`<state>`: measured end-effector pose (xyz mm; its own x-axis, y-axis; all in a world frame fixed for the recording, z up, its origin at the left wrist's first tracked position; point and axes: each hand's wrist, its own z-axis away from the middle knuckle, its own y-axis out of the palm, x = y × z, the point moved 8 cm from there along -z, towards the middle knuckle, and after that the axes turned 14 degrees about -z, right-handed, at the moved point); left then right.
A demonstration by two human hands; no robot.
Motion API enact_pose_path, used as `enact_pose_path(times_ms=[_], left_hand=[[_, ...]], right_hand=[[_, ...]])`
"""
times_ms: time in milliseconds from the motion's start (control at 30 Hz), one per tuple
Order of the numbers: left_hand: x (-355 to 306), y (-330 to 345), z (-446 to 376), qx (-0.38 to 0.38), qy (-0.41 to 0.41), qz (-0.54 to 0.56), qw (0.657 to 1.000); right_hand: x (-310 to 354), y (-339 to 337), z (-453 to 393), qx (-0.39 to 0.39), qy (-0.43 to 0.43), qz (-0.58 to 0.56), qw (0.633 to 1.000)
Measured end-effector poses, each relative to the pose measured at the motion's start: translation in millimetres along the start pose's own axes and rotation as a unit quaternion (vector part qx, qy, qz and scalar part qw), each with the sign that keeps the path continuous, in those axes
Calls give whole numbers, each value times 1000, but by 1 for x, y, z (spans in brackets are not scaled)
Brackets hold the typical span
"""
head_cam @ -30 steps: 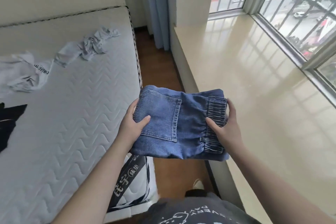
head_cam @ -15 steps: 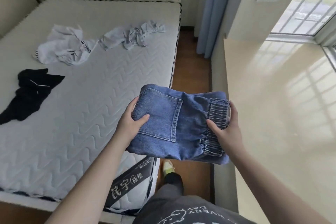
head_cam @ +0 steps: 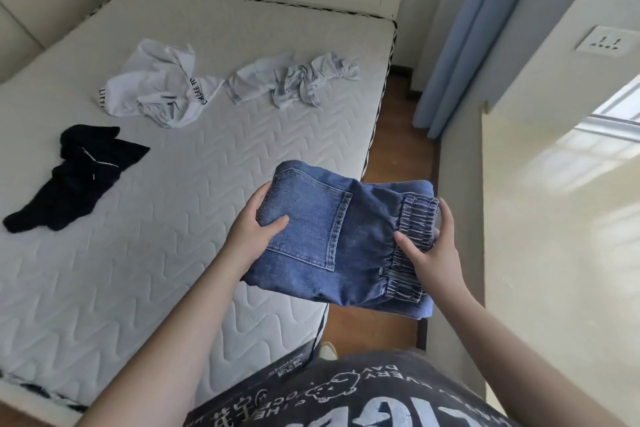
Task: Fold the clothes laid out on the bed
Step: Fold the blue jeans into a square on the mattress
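Holding: folded jeans point(head_cam: 332, 239), above bed point(head_cam: 180, 218) edge
Left hand point(head_cam: 254, 234): thumb on top, pinching pocket side
Right hand point(head_cam: 433, 250): pinching waistband

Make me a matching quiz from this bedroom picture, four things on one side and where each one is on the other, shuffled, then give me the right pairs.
Things:
1. folded jeans
2. black garment
3. white shirt with lettering
4. blue curtain

Places:
A. crumpled on the mattress, toward its far end
B. hanging at the right, past the bed
C. held up by the left hand and right hand
D. on the mattress near its left edge

Pairs: 1-C, 2-D, 3-A, 4-B
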<state>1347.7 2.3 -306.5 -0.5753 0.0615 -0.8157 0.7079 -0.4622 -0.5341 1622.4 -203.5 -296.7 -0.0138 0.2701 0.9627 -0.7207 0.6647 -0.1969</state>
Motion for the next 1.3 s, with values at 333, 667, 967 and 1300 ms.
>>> enact_pose_path(times_ms=[333,667,967,1300], left_hand=[[10,-17,-67,-30,-47,-6,998],[17,-3,-159,-40,-139,-32,989],[77,1,-212,-43,-274,-84,957],[169,5,-268,5,-240,-162,957]], right_hand=[[6,53,-95,82,21,5,996],[-31,100,-225,162,131,-39,977],[-101,158,-285,214,329,-94,915],[-194,215,-264,162,500,-191,829]])
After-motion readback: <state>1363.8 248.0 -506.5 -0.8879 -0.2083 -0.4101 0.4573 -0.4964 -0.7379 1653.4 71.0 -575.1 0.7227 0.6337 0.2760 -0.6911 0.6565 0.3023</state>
